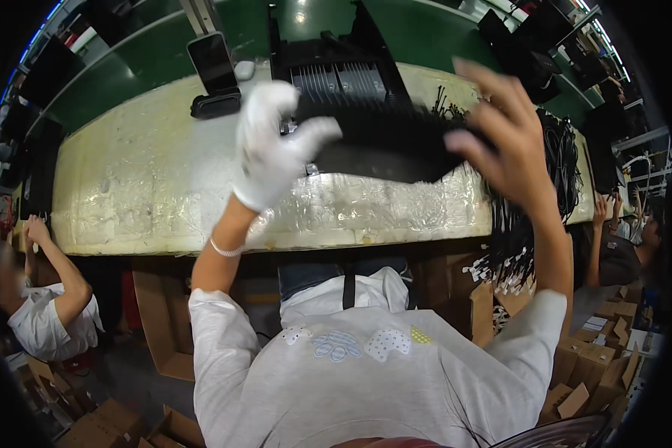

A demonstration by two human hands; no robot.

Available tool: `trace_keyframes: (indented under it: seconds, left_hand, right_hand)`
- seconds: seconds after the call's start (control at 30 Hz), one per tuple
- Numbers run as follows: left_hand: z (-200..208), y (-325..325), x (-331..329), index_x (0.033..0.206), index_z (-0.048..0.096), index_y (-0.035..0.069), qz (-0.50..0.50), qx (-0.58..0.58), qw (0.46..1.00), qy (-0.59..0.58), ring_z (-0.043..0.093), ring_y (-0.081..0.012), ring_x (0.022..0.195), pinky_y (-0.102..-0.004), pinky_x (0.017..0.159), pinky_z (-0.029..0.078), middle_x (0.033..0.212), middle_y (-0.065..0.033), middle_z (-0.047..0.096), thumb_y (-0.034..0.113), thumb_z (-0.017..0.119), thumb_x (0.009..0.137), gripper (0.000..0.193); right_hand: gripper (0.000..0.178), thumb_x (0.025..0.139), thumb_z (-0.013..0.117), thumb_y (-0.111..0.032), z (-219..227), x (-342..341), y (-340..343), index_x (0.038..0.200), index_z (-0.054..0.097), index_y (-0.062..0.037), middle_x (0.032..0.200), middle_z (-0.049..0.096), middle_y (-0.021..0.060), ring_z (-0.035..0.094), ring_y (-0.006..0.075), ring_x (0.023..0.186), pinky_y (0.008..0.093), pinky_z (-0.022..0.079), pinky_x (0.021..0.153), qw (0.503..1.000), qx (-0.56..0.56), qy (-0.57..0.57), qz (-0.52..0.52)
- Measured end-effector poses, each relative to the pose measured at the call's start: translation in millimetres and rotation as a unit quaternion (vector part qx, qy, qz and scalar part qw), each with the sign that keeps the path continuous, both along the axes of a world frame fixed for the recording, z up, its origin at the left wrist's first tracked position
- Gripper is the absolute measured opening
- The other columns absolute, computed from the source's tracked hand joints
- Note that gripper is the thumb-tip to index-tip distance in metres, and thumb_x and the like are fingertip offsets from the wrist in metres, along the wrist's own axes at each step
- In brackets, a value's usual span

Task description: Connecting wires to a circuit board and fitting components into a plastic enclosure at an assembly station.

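Observation:
A long black finned housing [381, 145] lies tilted across the bench in front of me, its upper edge blurred. My left hand [272, 145], in a white glove, is at its left end with thumb and fingers apart in a C shape. Small metal fittings [311, 170] show beside that end. At the right end hovers my bare right hand [508, 138], blurred, its fingers spread and its thumb close to the housing's edge; whether it touches, I cannot tell. Just beyond stands another black housing [343, 82] with grey metal fins.
A phone [213, 63] stands on a black holder [216, 104] at the back left, beside a small white case [244, 70]. Bundled black cables [564, 164] hang over the bench's right side. Cardboard boxes [164, 328] stand below. People work at both sides, one at left [52, 299].

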State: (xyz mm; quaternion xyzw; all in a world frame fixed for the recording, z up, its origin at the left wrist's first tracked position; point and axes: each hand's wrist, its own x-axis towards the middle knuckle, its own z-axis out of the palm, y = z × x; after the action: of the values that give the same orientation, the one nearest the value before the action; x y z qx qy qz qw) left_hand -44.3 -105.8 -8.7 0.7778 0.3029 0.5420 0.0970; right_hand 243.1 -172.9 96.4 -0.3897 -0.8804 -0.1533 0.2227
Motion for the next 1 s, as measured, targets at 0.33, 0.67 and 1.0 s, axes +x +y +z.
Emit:
trace_keyframes:
  seconds: [0.33,0.67,1.0]
  left_hand:
    - [9,12,-5,0.141,0.046,-0.001,0.065,-0.190,0.960,0.196,0.035,-0.0458,0.139,-0.0420,0.113,0.035,0.155,-0.0347,0.012,0.046,0.082,0.072,0.092]
    - [10,14,-7,0.149,0.033,0.003,0.057,-0.272,0.935,0.222,0.041,-0.0452,0.133,-0.0430,0.112,0.035,0.139,-0.0350,0.042,0.045,0.083,0.069,0.103]
    - [10,177,62,0.150,0.036,0.010,0.080,-0.271,0.937,0.208,0.029,-0.0463,0.141,-0.0424,0.115,0.029,0.148,-0.0379,0.031,0.058,0.070,0.077,0.093]
  right_hand:
    - [0.045,0.100,0.049,-0.038,-122,-14,221,0.093,0.070,0.0018,0.134,0.049,0.0314,0.045,0.0482,0.126,0.0510,0.035,0.108,0.981,-0.114,0.091,-0.129]
    - [0.055,0.098,0.051,-0.021,-153,42,18,0.143,0.032,0.0048,0.143,0.038,0.0307,0.044,0.0420,0.131,0.0420,0.038,0.108,0.955,-0.266,0.117,0.052]
    - [0.036,0.098,0.047,-0.012,-175,44,171,0.122,0.045,0.0149,0.084,0.062,0.0362,0.058,0.0550,0.080,0.0536,0.049,0.075,0.918,-0.262,0.256,-0.149]
